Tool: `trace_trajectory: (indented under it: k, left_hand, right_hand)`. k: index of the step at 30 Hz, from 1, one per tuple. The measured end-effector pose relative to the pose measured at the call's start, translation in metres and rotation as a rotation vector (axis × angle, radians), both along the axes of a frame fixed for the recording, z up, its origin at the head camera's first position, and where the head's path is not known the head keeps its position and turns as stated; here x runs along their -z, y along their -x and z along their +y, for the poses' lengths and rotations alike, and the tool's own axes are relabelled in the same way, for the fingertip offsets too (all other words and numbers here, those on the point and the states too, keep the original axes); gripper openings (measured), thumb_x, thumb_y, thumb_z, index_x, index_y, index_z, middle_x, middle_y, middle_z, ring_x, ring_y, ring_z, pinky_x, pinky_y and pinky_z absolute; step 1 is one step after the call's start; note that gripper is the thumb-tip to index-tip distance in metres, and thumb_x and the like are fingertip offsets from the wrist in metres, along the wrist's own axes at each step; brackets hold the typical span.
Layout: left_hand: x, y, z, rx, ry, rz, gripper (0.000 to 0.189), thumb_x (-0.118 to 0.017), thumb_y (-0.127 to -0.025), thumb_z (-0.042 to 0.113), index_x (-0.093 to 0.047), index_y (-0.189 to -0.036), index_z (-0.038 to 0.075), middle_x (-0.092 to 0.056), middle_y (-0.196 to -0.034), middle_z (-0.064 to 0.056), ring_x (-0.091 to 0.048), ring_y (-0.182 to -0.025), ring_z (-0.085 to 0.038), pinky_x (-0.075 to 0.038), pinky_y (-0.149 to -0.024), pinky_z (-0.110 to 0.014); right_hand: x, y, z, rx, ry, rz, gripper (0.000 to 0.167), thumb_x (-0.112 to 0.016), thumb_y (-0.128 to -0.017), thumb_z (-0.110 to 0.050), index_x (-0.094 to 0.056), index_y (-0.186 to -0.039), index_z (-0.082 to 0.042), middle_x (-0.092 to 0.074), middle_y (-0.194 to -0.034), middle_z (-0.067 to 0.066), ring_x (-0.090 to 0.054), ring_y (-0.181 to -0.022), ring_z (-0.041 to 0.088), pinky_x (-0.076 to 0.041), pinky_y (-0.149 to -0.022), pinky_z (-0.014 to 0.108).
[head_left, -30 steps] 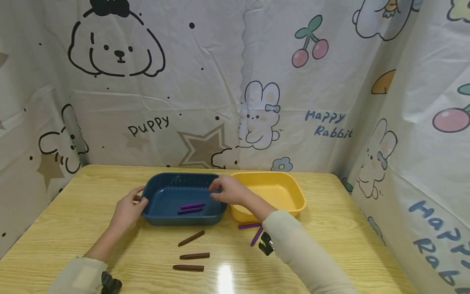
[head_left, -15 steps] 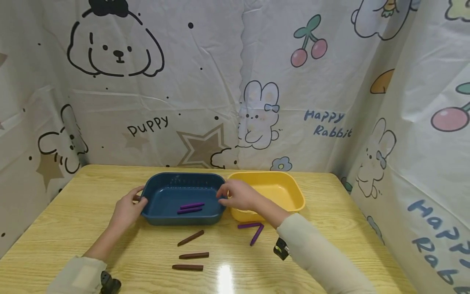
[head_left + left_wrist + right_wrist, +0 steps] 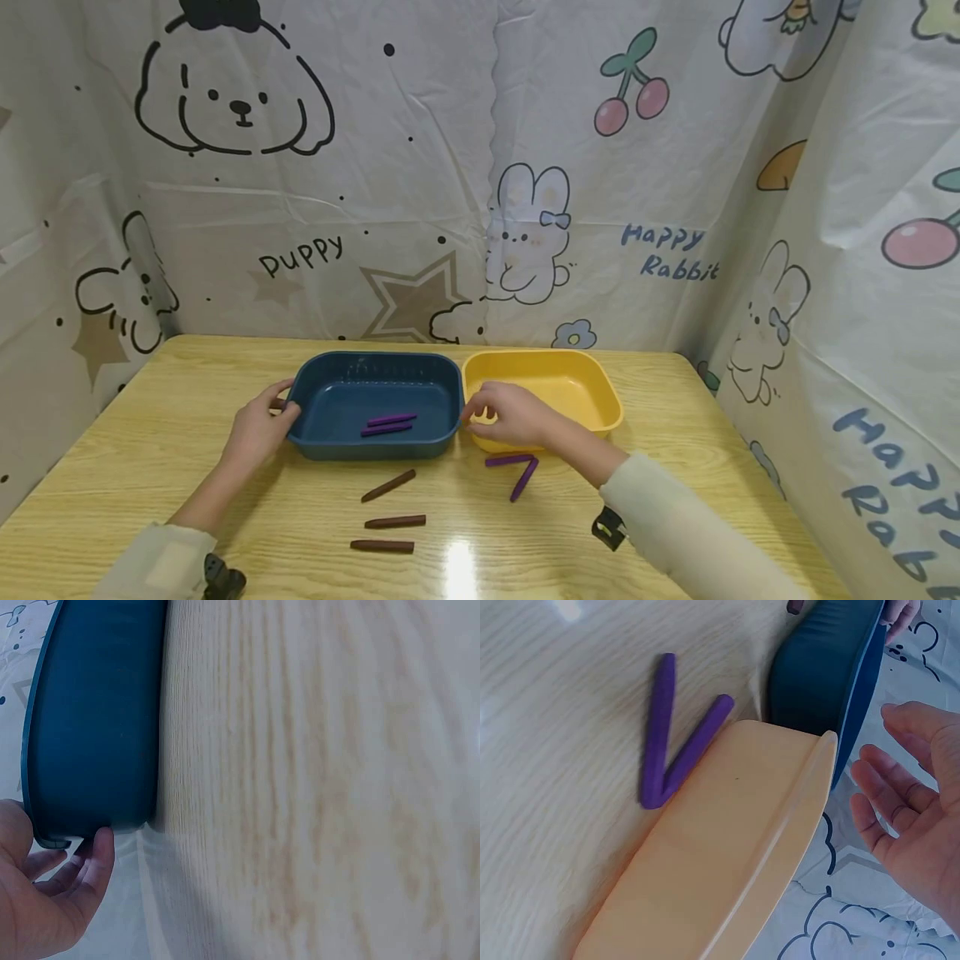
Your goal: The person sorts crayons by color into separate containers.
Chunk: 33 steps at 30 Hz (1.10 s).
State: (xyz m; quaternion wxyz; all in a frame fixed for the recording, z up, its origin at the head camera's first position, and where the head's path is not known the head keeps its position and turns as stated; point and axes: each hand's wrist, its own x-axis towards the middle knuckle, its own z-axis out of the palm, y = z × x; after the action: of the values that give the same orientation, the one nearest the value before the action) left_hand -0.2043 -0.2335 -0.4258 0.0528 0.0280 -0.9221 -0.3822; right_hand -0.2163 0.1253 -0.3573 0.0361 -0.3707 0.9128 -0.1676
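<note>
My left hand (image 3: 257, 427) grips the left rim of a dark blue plastic basin (image 3: 330, 404); in the left wrist view its fingertips (image 3: 103, 844) touch the outer wall. Two purple crayons (image 3: 387, 429) lie inside that basin. Over the left part of a yellow basin (image 3: 581, 396) hovers my right hand (image 3: 513, 414), fingers loosely curled and holding nothing, close to the blue basin's right rim. Two more purple crayons (image 3: 657, 731) lie on the table before the yellow basin, meeting at one end.
Several brown crayons lie in front of the blue basin: one slanted crayon (image 3: 388, 486), another crayon (image 3: 395, 522) below it, and the nearest crayon (image 3: 382, 547). The two basins stand side by side on the wooden table (image 3: 660, 467). A printed cloth (image 3: 420, 208) hangs behind.
My right hand has moved right and toward me, from above the blue basin's right side to above the yellow basin. The left hand stays on the rim.
</note>
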Motion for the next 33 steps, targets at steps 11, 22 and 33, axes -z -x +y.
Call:
trace_trajectory:
  k: [11, 22, 33]
  left_hand:
    - [-0.003, -0.002, 0.002, 0.013, -0.002, 0.011, 0.051, -0.044, -0.093, 0.018, -0.038, -0.138, -0.005, -0.058, -0.111, -0.032, -0.062, -0.089, -0.037, -0.046, -0.06, -0.028]
    - [0.001, 0.0, 0.0, 0.004, -0.004, 0.011, 0.051, -0.043, -0.093, 0.018, -0.038, -0.139, -0.004, -0.058, -0.112, -0.031, -0.062, -0.09, -0.037, -0.045, -0.06, -0.027]
    - [0.001, 0.001, 0.0, -0.002, 0.009, 0.02, 0.05, -0.043, -0.093, 0.017, -0.039, -0.139, -0.004, -0.059, -0.111, -0.031, -0.062, -0.091, -0.037, -0.045, -0.062, -0.028]
  right_hand:
    - [0.009, -0.02, 0.026, 0.004, -0.011, -0.034, 0.014, -0.065, -0.086, -0.018, -0.071, -0.097, -0.013, -0.062, -0.09, -0.002, -0.058, -0.082, 0.016, -0.047, -0.076, 0.026]
    - [0.026, -0.033, 0.048, 0.012, 0.072, -0.08, 0.012, -0.067, -0.085, -0.014, -0.072, -0.094, -0.011, -0.061, -0.084, -0.001, -0.053, -0.074, 0.01, -0.044, -0.067, 0.018]
    - [0.043, -0.041, 0.068, 0.025, 0.034, -0.038, 0.012, -0.065, -0.084, -0.008, -0.07, -0.094, -0.009, -0.065, -0.09, 0.0, -0.06, -0.082, 0.016, -0.048, -0.072, 0.023]
